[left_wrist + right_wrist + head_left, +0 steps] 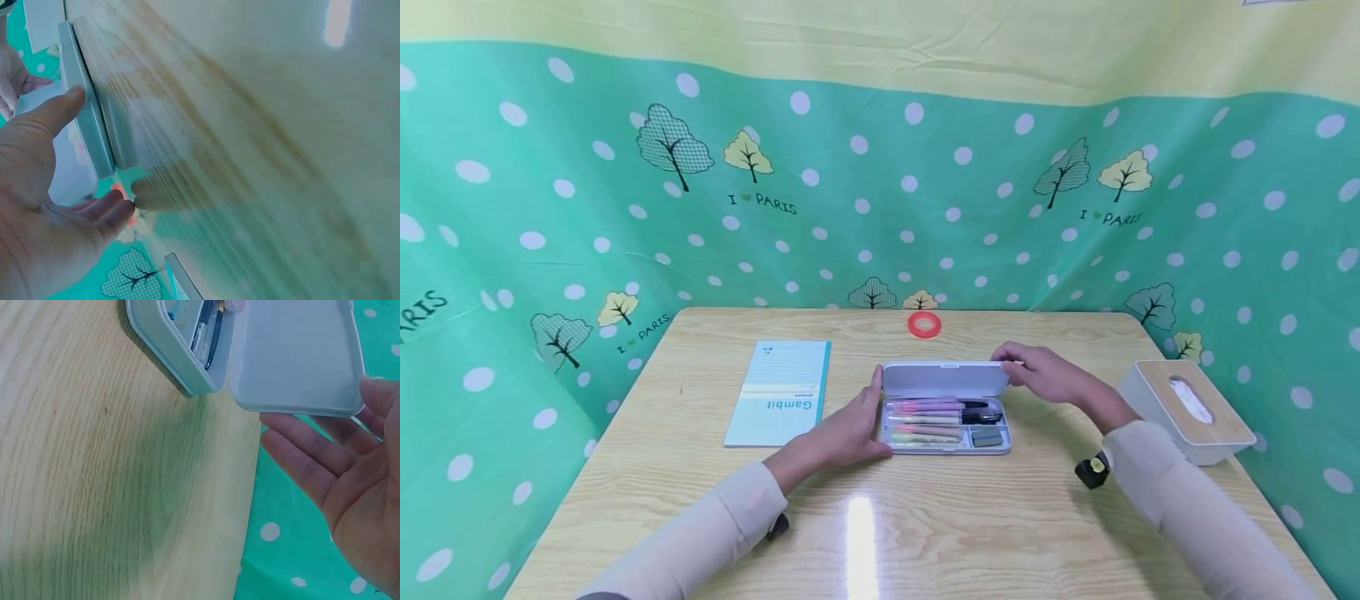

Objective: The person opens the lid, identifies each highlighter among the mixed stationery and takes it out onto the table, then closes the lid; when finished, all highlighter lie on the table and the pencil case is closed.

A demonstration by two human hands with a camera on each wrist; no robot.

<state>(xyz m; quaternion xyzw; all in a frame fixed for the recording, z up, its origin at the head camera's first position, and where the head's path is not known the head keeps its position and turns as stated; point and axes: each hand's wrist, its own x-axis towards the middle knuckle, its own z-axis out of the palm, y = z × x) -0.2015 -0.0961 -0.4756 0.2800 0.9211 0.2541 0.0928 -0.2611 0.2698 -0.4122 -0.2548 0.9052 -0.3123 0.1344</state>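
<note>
A white pencil case (946, 451) lies on the table, its lid (943, 382) raised at the back. Several pens (925, 417) and a dark grey eraser (987, 437) are inside. My left hand (847, 429) holds the case at its left end, the thumb on the front wall and the index finger up by the lid's left edge. In the left wrist view, that thumb (59, 111) lies against the front wall. My right hand (1043, 373) pinches the lid's right corner; the right wrist view shows the thumb (377, 394) at its rim and fingers behind.
A light blue notebook (778, 396) lies to the left of the case. A red tape roll (924, 324) sits near the table's back edge. On the right stands a tissue box (1195, 408) with a wood-look top. A patterned green curtain (850, 217) hangs behind the table.
</note>
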